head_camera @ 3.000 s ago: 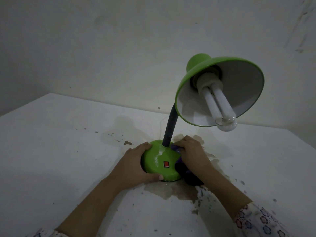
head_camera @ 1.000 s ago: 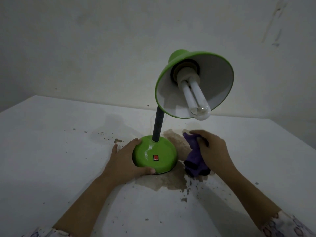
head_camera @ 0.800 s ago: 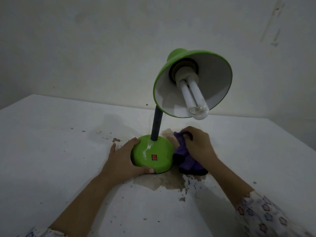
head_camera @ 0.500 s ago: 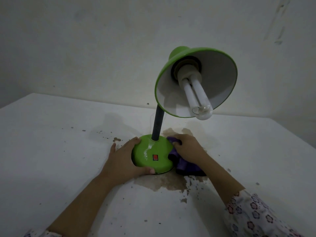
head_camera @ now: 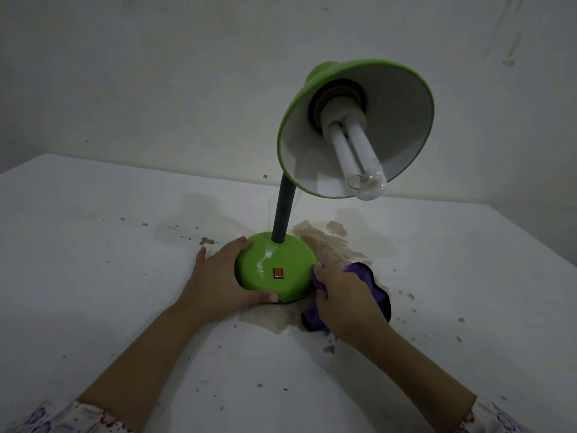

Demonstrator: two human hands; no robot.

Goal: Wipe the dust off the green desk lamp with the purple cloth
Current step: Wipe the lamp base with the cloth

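Note:
The green desk lamp stands in the middle of a white table, its round base (head_camera: 276, 264) carrying a small red switch (head_camera: 278, 273). A black flexible neck (head_camera: 283, 210) rises to the green shade (head_camera: 356, 126), which tilts toward me and shows a white tube bulb (head_camera: 359, 160). My left hand (head_camera: 218, 279) wraps the base's left side, thumb along its front rim. My right hand (head_camera: 343, 298) is bunched on the purple cloth (head_camera: 371, 289) and presses it against the base's lower right edge.
The white table (head_camera: 93, 260) has a brown stain (head_camera: 324, 245) behind and under the lamp, and dark specks scattered around. A pale wall (head_camera: 156, 89) closes off the back. The table's right corner (head_camera: 530, 232) lies near the lamp.
My right hand carried the cloth from beside the lamp onto the base's right rear, then slid it forward along the right edge. My left hand stayed on the base.

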